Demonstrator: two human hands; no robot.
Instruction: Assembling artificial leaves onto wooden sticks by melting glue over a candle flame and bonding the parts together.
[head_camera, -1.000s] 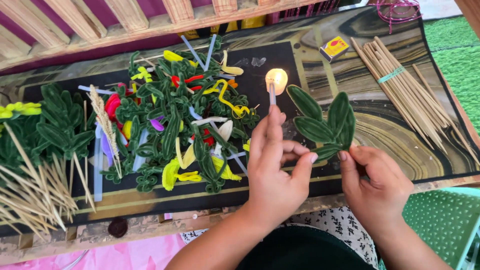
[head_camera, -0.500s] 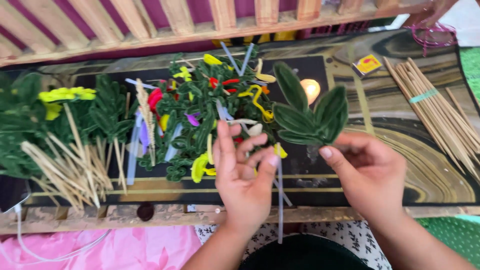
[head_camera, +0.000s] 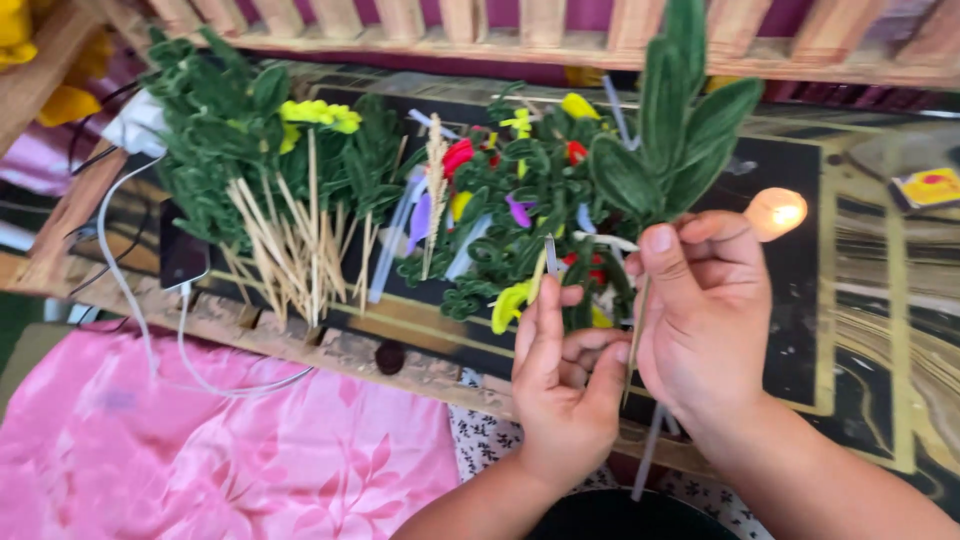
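Black-and-gold desk (head_camera: 900, 330) under wooden rail, candle flame (head_camera: 776, 213) near. Right hand (head_camera: 705, 325) pinches green chenille leaf sprig (head_camera: 668, 140) upright on thin stick (head_camera: 636, 340). Left hand (head_camera: 566, 385) curled at stick's lower part. Best: steady grip, sprig away from flame

My one head-worn camera looks steeply down, close over my hands, the black gold-trimmed tabletop (head_camera: 850, 330) stretching toward twelve o'clock.

A green pipe-cleaner leaf sprig (head_camera: 672, 130) stands upright in the upper centre-right of the frame, three fuzzy pointed leaves fanning out above. Its thin pale stick (head_camera: 634, 345) runs down toward the lower centre, slightly tilted, partly hidden by fingers.
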